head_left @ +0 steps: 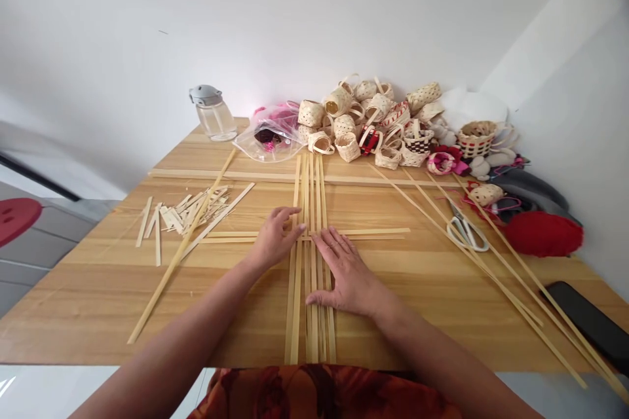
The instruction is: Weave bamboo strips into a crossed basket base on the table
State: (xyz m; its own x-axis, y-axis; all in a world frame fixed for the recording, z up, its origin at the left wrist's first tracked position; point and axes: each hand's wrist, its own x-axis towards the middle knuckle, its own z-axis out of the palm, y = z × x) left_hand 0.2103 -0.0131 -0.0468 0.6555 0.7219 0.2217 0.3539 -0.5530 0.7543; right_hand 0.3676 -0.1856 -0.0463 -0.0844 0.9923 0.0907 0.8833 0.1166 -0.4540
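Observation:
Several long, pale bamboo-like strips (pixel 295 301) run lengthwise across the wooden table in front of me. Two crosswise strips (pixel 378 233) pass through them at the middle, forming a cross. My left hand (pixel 276 237) rests at the left side of the crossing, thumb and index finger apart and touching or nearly touching the lengthwise strips. Flat over the right side of the crossing lies my right hand (pixel 346 275), its fingers stretched forward and its thumb out to the left across the strips. Both hands cover parts of the crosswise strips.
Short strip offcuts (pixel 189 213) and a long strip (pixel 171 268) lie left. Small woven baskets (pixel 344 124) are heaped behind, beside a clear plastic bag (pixel 270 137) and a bottle (pixel 213 114). Scissors (pixel 466 232), loose strips (pixel 496 275) and a black phone (pixel 587 321) lie right.

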